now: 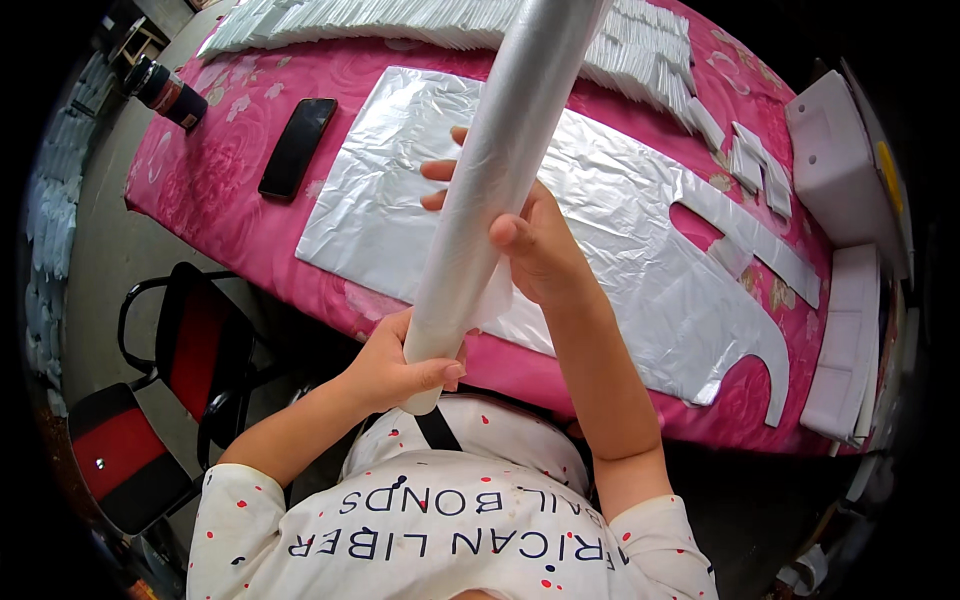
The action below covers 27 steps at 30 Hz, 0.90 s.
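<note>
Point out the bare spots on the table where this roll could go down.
Bare pink cloth lies between the phone and the dark bottle. The flat plastic bag fills the middle; folded stacks crowd the far edge.

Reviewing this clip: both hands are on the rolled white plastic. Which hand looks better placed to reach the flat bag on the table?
Probably the right hand: it grips the roll higher up, directly over the flat plastic bag. The left hand clamps the roll's lower end, short of the table's edge.
</note>
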Each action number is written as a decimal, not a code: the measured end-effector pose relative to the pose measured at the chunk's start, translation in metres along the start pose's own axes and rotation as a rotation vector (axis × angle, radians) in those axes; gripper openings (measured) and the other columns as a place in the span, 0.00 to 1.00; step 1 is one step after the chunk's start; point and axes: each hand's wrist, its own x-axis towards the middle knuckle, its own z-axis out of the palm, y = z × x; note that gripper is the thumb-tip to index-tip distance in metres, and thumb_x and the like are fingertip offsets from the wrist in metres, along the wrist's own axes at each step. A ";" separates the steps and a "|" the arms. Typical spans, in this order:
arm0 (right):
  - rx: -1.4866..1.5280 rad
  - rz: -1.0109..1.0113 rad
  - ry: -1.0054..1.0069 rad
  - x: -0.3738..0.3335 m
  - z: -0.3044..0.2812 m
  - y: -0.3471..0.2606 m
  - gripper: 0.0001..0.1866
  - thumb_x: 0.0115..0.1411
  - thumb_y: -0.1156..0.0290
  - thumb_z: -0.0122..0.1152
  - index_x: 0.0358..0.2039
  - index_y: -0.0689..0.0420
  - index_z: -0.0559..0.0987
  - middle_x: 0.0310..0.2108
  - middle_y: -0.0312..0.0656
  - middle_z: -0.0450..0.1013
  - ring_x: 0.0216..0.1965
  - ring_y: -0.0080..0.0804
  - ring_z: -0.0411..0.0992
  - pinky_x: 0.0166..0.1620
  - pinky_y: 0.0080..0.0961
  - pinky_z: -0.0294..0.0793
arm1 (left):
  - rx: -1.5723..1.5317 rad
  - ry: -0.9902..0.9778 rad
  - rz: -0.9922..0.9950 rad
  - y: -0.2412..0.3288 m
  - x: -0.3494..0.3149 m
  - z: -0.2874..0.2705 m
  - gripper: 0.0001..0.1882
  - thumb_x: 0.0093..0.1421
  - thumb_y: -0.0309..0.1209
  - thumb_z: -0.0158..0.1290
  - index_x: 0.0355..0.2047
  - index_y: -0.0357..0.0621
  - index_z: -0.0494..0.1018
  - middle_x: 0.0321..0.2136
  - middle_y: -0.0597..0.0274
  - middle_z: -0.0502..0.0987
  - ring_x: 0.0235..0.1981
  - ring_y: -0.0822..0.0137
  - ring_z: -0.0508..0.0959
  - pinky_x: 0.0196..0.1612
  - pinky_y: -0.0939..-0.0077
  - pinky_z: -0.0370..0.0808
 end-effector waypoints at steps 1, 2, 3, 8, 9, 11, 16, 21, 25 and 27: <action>0.072 0.086 -0.055 -0.008 -0.006 -0.001 0.53 0.37 0.45 0.72 0.57 0.62 0.59 0.45 0.46 0.70 0.43 0.31 0.72 0.46 0.30 0.73 | 0.009 0.019 0.009 0.000 0.001 0.005 0.25 0.47 0.37 0.62 0.41 0.37 0.68 0.24 0.63 0.72 0.22 0.74 0.73 0.27 0.80 0.70; 0.099 0.086 -0.028 -0.015 -0.008 -0.001 0.48 0.37 0.51 0.73 0.55 0.61 0.62 0.44 0.43 0.70 0.43 0.28 0.71 0.46 0.27 0.71 | 0.018 0.038 0.019 0.000 0.002 0.009 0.27 0.45 0.40 0.63 0.42 0.36 0.68 0.23 0.63 0.72 0.21 0.73 0.73 0.26 0.81 0.70; 0.127 0.088 0.000 -0.022 -0.009 -0.001 0.43 0.38 0.58 0.75 0.53 0.61 0.64 0.44 0.40 0.69 0.43 0.26 0.70 0.46 0.25 0.70 | 0.012 0.037 0.016 0.001 0.002 0.011 0.24 0.47 0.37 0.62 0.40 0.37 0.68 0.24 0.63 0.72 0.22 0.74 0.73 0.27 0.80 0.70; 0.115 0.183 0.043 -0.050 -0.023 -0.005 0.34 0.40 0.75 0.73 0.49 0.61 0.69 0.36 0.34 0.72 0.34 0.19 0.71 0.38 0.17 0.71 | 0.046 0.070 0.038 0.001 0.001 0.014 0.15 0.50 0.30 0.59 0.36 0.39 0.69 0.25 0.64 0.73 0.24 0.74 0.73 0.28 0.78 0.70; 0.093 0.204 0.028 -0.054 -0.025 -0.006 0.32 0.41 0.77 0.73 0.49 0.62 0.70 0.34 0.34 0.73 0.32 0.18 0.71 0.36 0.16 0.72 | 0.035 0.075 0.028 0.001 0.001 0.015 0.16 0.50 0.31 0.59 0.36 0.39 0.69 0.25 0.64 0.72 0.24 0.74 0.73 0.28 0.78 0.71; 0.096 0.212 0.020 -0.059 -0.027 -0.005 0.29 0.42 0.78 0.71 0.47 0.62 0.71 0.32 0.34 0.74 0.31 0.17 0.71 0.35 0.16 0.72 | 0.013 0.085 0.007 0.002 0.002 0.017 0.17 0.49 0.33 0.59 0.36 0.38 0.69 0.24 0.64 0.72 0.24 0.74 0.73 0.28 0.78 0.71; 0.233 0.149 -0.069 -0.066 -0.021 -0.001 0.19 0.45 0.79 0.68 0.40 0.63 0.75 0.31 0.36 0.75 0.31 0.18 0.72 0.35 0.17 0.72 | -0.187 -0.216 -0.058 0.001 0.003 0.021 0.25 0.47 0.40 0.61 0.40 0.37 0.67 0.24 0.62 0.71 0.23 0.72 0.73 0.26 0.78 0.72; 0.196 0.152 -0.066 -0.068 -0.010 -0.016 0.13 0.46 0.78 0.67 0.34 0.62 0.77 0.31 0.37 0.75 0.33 0.20 0.72 0.38 0.18 0.72 | -0.399 -0.270 -0.061 -0.003 0.006 0.028 0.35 0.45 0.49 0.61 0.45 0.36 0.65 0.25 0.59 0.71 0.24 0.69 0.74 0.28 0.75 0.74; 0.205 0.145 -0.082 -0.070 -0.010 -0.016 0.20 0.43 0.72 0.72 0.37 0.62 0.76 0.33 0.38 0.75 0.34 0.23 0.73 0.38 0.20 0.73 | -0.621 -0.535 -0.064 -0.039 0.014 0.008 0.42 0.44 0.56 0.59 0.49 0.33 0.63 0.32 0.51 0.72 0.31 0.63 0.77 0.32 0.68 0.76; 0.215 0.135 -0.088 -0.071 -0.004 -0.011 0.23 0.41 0.70 0.74 0.37 0.63 0.75 0.34 0.40 0.76 0.34 0.24 0.74 0.38 0.20 0.73 | -0.853 -0.794 -0.104 -0.053 0.017 0.004 0.44 0.46 0.59 0.56 0.50 0.32 0.62 0.37 0.47 0.72 0.35 0.59 0.77 0.35 0.65 0.77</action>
